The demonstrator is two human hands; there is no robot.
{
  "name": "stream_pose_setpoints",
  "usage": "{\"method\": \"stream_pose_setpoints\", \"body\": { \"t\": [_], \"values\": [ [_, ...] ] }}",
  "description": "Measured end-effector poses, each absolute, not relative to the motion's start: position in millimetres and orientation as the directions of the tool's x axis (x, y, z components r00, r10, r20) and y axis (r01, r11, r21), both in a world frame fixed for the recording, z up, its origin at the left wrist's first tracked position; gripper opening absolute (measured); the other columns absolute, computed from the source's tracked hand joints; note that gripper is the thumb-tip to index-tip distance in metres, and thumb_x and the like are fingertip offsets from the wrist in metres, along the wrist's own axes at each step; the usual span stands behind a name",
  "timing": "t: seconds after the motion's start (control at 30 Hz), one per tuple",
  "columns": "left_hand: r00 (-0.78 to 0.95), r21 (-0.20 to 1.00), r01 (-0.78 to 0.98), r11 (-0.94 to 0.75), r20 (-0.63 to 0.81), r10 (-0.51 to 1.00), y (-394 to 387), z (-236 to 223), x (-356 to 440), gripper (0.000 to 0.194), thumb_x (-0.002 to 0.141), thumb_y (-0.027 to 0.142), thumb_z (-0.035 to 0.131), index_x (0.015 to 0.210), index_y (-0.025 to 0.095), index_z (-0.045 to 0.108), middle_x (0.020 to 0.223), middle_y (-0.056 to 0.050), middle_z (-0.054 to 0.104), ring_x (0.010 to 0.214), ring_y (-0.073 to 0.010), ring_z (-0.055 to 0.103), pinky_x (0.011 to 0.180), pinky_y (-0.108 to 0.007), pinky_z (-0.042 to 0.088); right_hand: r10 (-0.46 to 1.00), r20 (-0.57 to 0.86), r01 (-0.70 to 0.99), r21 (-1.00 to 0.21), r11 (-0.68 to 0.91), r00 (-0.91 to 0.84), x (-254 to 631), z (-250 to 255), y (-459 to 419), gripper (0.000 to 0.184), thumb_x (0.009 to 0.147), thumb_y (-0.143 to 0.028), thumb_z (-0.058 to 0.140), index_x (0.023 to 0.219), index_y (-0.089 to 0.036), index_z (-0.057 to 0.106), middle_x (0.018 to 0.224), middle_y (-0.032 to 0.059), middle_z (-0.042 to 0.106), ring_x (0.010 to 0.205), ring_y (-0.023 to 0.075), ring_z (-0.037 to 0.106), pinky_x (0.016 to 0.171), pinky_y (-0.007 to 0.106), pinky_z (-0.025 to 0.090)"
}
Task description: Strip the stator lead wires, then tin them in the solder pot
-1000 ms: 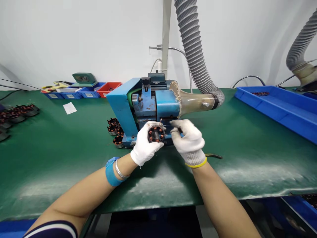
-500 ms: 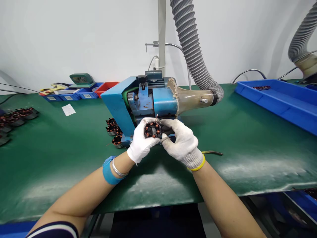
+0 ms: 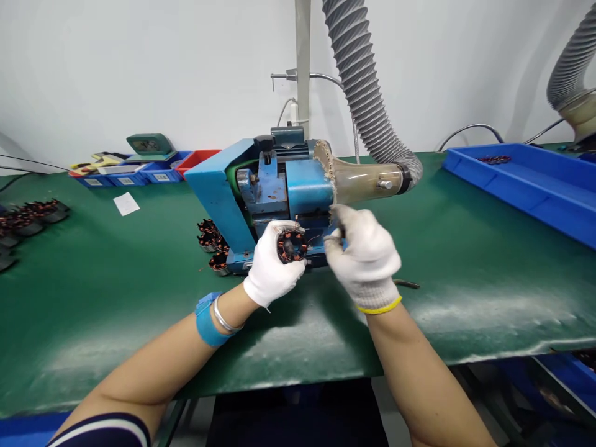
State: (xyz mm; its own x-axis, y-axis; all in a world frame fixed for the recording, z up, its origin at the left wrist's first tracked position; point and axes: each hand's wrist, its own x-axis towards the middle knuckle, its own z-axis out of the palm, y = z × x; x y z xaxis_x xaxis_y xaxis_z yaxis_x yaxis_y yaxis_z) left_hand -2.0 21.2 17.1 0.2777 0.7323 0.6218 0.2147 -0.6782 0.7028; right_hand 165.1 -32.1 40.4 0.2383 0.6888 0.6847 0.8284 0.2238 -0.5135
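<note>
My left hand (image 3: pixel 270 267), in a white glove, is closed around a round motor stator (image 3: pixel 292 246) with copper windings, held up in front of the blue bench machine (image 3: pixel 265 186). My right hand (image 3: pixel 365 254), also gloved, is just right of the stator with its fingers pinched on a thin wire that runs from the windings. The fingertips are partly blurred. Both hands hover above the green table mat (image 3: pixel 116 292), close to the machine's front.
A grey ribbed hose (image 3: pixel 363 93) joins the machine's clear funnel. More stators (image 3: pixel 212 239) lie left of the machine, others (image 3: pixel 28 217) at the far left. Small bins (image 3: pixel 139 174) stand at the back left, a big blue tray (image 3: pixel 526 186) at right.
My right hand has moved up and to the right, away from the stator, drawing a wire out. The left hand keeps the stator in about the same place.
</note>
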Motion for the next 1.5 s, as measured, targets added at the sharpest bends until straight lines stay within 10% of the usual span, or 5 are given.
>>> {"method": "stream_pose_setpoints", "body": {
  "t": [0.17,0.43,0.7,1.5],
  "values": [
    [0.147,0.599,0.337,-0.727,0.729,0.669,16.4,5.7,7.9,0.056,0.068,0.025,0.072,0.119,0.019,0.05,0.114,-0.01,0.062,0.107,-0.0248,0.065,0.098,-0.042,0.052,0.944,0.276,0.259,-0.939,0.225,0.18,165.0,38.4,-23.8,0.029,0.08,-0.044,0.061,0.086,-0.017,0.07,0.075,0.0032,0.069,0.068,0.0177,0.064,0.065,0.031,0.056],
    [0.194,0.437,0.447,-0.78,0.805,0.561,11.6,8.6,15.2,0.05,0.062,0.036,0.08,0.101,0.02,0.053,0.094,-0.003,0.06,0.083,-0.0182,0.067,0.075,-0.031,0.057,0.876,0.12,-0.212,-0.947,0.242,0.467,150.6,32.3,-12.8,0.028,0.072,-0.043,0.065,0.08,-0.016,0.067,0.071,0.0021,0.068,0.066,0.0144,0.063,0.066,0.029,0.056],
    [0.173,0.562,0.539,-0.627,0.655,0.736,14.4,9.0,9.0,0.042,0.06,0.041,0.078,0.091,0.023,0.055,0.083,-0.002,0.065,0.074,-0.0196,0.067,0.066,-0.031,0.054,0.965,0.138,0.068,-0.99,0.126,0.221,141.6,23.0,-13.4,0.048,0.062,-0.048,0.078,0.097,-0.018,0.068,0.092,0.0063,0.074,0.086,0.0221,0.07,0.082,0.036,0.059],
    [0.22,0.512,0.742,-0.433,0.424,0.878,18.5,52.9,16.5,0.025,0.071,0.038,0.062,0.088,0.022,0.054,0.085,-0.003,0.068,0.078,-0.0229,0.066,0.07,-0.033,0.049,0.955,0.135,-0.192,-0.963,0.19,0.265,116.7,27.0,-10.9,0.036,0.079,-0.041,0.064,0.106,-0.019,0.062,0.1,0.0037,0.072,0.096,0.0181,0.066,0.09,0.031,0.054]
  ]
}}
